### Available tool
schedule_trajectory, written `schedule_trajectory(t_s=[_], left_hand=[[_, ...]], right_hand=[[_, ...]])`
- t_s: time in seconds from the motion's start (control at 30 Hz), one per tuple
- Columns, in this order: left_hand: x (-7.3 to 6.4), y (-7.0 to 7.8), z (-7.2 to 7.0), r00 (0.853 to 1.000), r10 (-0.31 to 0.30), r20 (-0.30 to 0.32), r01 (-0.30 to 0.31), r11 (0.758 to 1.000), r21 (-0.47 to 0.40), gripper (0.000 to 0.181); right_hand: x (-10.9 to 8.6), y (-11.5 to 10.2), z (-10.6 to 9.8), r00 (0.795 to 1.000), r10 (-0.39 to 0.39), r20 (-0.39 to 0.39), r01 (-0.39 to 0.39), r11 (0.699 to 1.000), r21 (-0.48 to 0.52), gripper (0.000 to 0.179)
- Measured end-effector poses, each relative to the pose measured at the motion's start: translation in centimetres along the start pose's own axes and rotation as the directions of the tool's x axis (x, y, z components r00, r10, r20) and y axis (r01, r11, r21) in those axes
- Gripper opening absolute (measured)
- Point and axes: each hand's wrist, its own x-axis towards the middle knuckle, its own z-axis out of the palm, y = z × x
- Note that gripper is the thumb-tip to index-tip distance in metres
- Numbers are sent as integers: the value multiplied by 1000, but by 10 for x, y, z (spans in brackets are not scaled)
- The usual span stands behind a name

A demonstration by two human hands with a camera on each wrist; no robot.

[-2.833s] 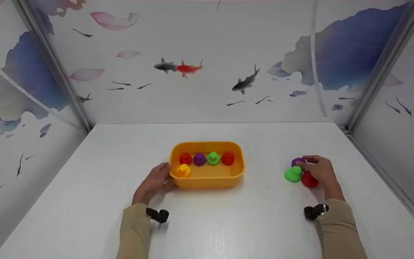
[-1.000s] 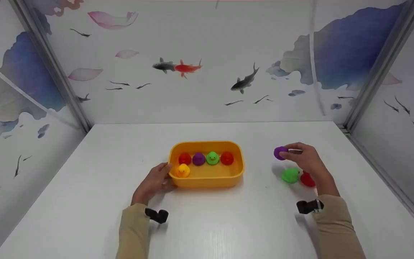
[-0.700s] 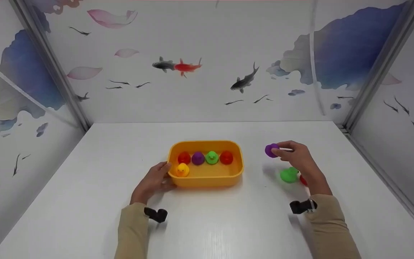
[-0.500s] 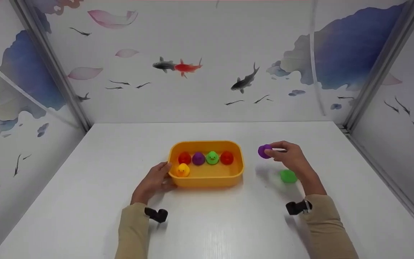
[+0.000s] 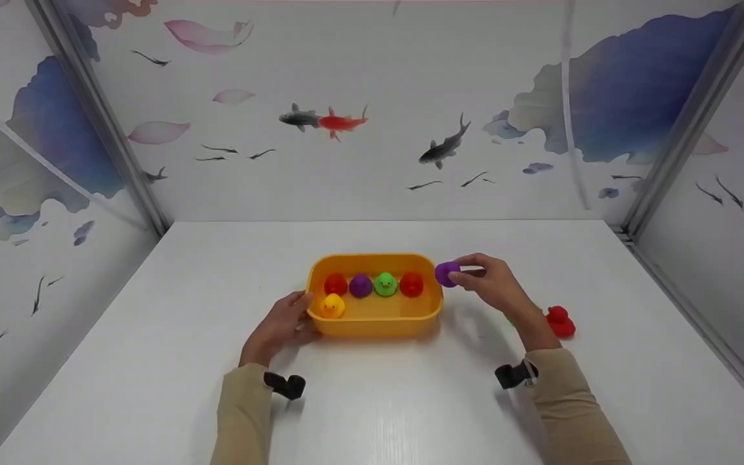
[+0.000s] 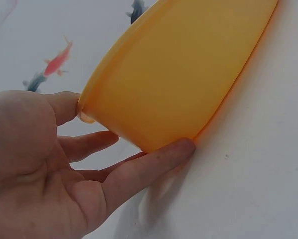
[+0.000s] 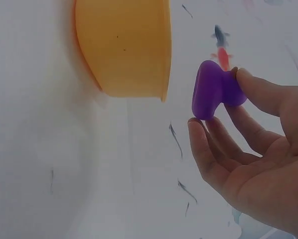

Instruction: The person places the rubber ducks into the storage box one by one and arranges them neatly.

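My left hand (image 5: pixel 279 323) holds the left end of a yellow plastic bin (image 5: pixel 372 327). In the left wrist view, one digit is at the bin's rim and other fingers (image 6: pixel 154 164) lie against its outer side and bottom edge. My right hand (image 5: pixel 491 284) pinches a purple rubber duck (image 5: pixel 447 274) above the table, just right of the bin's right rim; the duck (image 7: pixel 209 89) is tilted on its side. Inside the bin, a red duck (image 5: pixel 336 284), a purple duck (image 5: pixel 360 285), a green duck (image 5: pixel 385 284) and another red duck (image 5: pixel 411 284) form a row, with a yellow duck (image 5: pixel 332 306) in front.
A red duck (image 5: pixel 560 321) stands on the white table (image 5: pixel 372 394) right of my right forearm. The green duck beside it is almost wholly hidden behind the forearm. Printed walls (image 5: pixel 372 64) enclose the table at the back and sides.
My right hand has picked up the purple duck from the group on the right and carried it left to the bin's right rim. My left hand has stayed at the bin.
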Motion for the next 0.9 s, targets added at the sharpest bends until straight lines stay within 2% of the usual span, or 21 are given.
schedule_trajectory(t_s=[0.37,0.6,0.9], left_hand=[[-1,-1,0,1000,-6,-8,6,1000,0,57],[1,-3,1,1000,17,10,-18,1000,11,58],[2,-3,-1,1000,0,-10,0,1000,6,59]], right_hand=[[13,-34,30,993,-95,75,99,993,-62,38],[18,-54,51,988,-88,125,98,993,-72,35],[25,-59,80,970,-165,181,183,979,-85,34]])
